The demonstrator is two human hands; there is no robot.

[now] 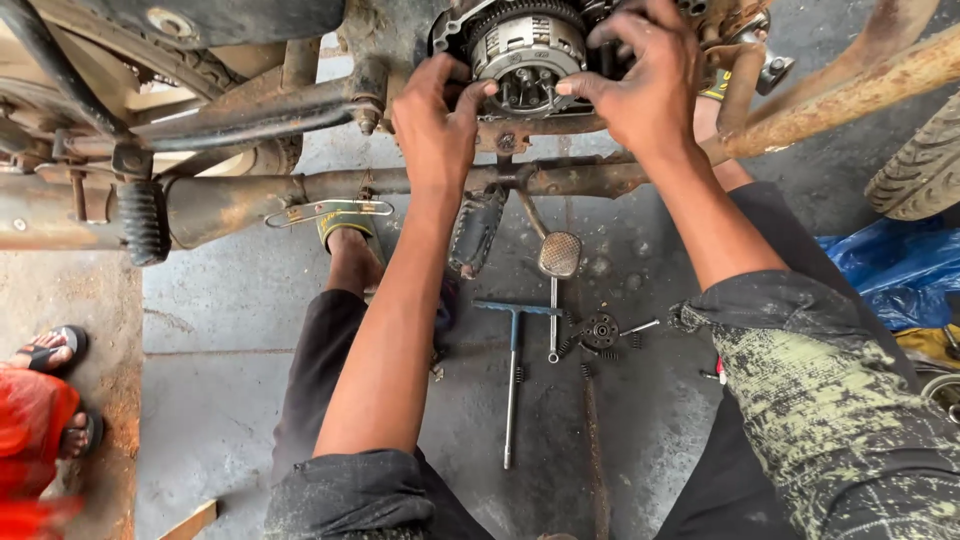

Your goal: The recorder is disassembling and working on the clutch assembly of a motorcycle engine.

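Clutch point(527, 50), far centre, looks heavy, rigid, oily; its toothed rim offers the best purchase. Left hand point(435, 120) and right hand point(640, 75) clasp its sides, fingers curled on.

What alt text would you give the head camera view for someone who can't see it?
Both hands, left hand and right hand, grip the round toothed metal clutch assembly on a rusty motorcycle frame. On the grey concrete floor below lie a long T-handled metal wrench and small dark springs and bolts.

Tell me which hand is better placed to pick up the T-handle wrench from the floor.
Probably the left hand: both hands grip the clutch assembly, but the T-handle wrench lies right beside the left forearm, while the right hand is farther away.
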